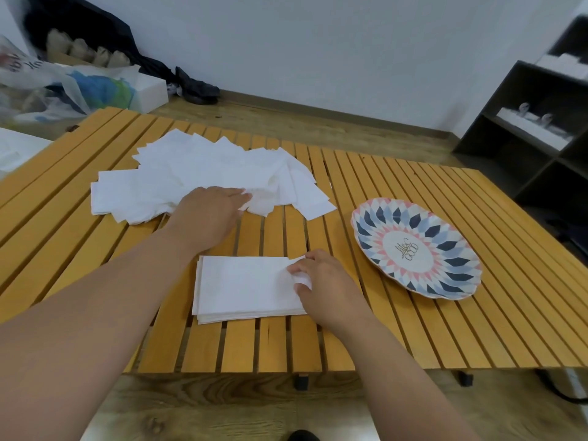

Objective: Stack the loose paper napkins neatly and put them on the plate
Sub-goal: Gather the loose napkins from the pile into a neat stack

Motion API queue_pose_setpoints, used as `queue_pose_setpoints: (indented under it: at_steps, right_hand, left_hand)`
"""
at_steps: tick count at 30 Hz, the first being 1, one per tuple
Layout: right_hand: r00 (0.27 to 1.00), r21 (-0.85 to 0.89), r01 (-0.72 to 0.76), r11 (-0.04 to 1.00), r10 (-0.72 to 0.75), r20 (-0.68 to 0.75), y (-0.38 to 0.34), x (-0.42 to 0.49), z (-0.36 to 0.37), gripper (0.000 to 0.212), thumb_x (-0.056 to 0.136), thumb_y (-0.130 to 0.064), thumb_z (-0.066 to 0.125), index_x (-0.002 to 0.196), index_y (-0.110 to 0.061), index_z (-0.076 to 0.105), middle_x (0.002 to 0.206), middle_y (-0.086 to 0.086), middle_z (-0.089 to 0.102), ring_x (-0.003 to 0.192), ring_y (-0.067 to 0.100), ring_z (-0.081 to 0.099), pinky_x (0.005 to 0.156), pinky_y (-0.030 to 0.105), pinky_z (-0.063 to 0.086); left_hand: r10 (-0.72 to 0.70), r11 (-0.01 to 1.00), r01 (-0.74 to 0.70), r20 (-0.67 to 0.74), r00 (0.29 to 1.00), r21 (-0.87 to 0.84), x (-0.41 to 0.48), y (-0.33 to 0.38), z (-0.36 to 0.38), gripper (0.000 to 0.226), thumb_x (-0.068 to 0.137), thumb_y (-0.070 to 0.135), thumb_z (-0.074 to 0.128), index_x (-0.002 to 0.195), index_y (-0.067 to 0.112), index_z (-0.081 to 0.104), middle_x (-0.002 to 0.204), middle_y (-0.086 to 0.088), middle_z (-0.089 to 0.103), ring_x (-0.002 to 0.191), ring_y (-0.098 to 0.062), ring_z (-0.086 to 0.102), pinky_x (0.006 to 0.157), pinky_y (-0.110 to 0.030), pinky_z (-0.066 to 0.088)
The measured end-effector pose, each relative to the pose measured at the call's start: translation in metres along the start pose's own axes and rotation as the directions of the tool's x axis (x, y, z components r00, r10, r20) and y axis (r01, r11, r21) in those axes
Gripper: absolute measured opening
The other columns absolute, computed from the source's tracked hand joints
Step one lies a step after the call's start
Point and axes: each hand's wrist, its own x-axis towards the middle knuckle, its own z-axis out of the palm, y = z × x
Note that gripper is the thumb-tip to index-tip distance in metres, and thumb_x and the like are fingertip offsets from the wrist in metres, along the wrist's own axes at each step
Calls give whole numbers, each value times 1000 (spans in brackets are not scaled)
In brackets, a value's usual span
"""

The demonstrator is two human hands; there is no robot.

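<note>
A loose heap of white paper napkins (pixel 203 173) is spread across the far left of the slatted wooden table (pixel 397 329). My left hand (pixel 210 214) lies on the heap's near edge, fingertips pinching a napkin. Nearer to me sits a small neat stack of napkins (pixel 245 289). My right hand (pixel 324 284) rests on the stack's right end, fingers curled around its edge. A patterned plate (pixel 451 272) in blue, pink and white stands to the right of the stack, with nothing on it.
Plastic bags (pixel 47 87) and a white box (pixel 149 93) lie on the floor beyond the table's far left corner. A dark shelf unit (pixel 534 128) stands at the right. The table's near edge runs just below the stack.
</note>
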Motion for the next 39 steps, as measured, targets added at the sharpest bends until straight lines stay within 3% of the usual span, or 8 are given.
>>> queue_pose_setpoints:
  at_steps: [6,14,19,21,24,27,31,39]
  right_hand:
    - [1000,-13,18,1000,-17,8,-2,-1,-2,37,94,-19,54,131,-27,52,137,-8,43,128,10,39,101,24,37]
    - [998,-39,51,998,-52,-22,-2,-2,-6,46,92,-20,56,136,-28,45,138,-8,42,128,13,37,106,29,33]
    - [981,327,26,945,38,-189,-13,-1,-13,57,90,-46,57,142,-32,36,143,-14,39,134,6,30,108,28,28]
    - [990,733,-95,674,142,-3,-23,-1,-21,59,88,-50,58,140,-31,38,139,-15,45,133,6,36,107,30,33]
    - [975,952,-220,213,22,221,-27,-5,-30,56,81,-51,57,130,-26,47,133,-4,58,125,15,53,102,37,43]
    - [976,974,-211,79,-32,214,-26,-7,-32,48,88,-41,56,127,-14,53,122,5,66,110,19,65,90,35,45]
    - [965,959,-231,161,161,205,-17,-6,-32,8,94,-22,59,96,-15,62,90,0,72,77,13,71,68,26,46]
    - [947,740,-320,592,177,267,3,-7,-36,22,86,-11,64,108,-16,62,84,0,73,62,8,68,56,21,45]
  left_hand:
    - [-121,985,100,-152,981,-140,-2,-2,-2,39,101,27,41,138,21,50,121,-9,67,106,-31,63,77,-39,50]
    - [-591,690,246,-335,734,-681,-4,4,-44,30,88,17,60,117,25,64,95,3,69,86,-16,66,80,-34,53]
    - [-798,-108,-98,28,602,-989,-31,39,-99,60,83,2,69,136,18,48,97,7,72,85,-4,70,73,-20,56]
    - [-720,-442,-179,229,656,-879,-47,52,-104,47,85,-2,63,129,12,55,104,3,72,92,-10,71,73,-19,56]
    - [-605,-672,-165,406,685,-722,-71,68,-99,26,88,-3,57,106,14,63,100,3,73,87,-7,72,68,-16,55]
    - [-510,-767,-35,576,638,-641,-89,79,-84,20,87,-3,58,98,12,63,105,-2,71,80,-9,72,62,-18,57]
    - [-420,-698,273,687,592,-662,-96,80,-74,22,86,3,64,106,10,58,104,-12,69,77,-23,74,63,-30,61]
    - [-478,97,686,571,668,-721,-97,59,-73,16,84,9,69,92,20,60,83,-5,72,59,-15,72,64,-33,60]
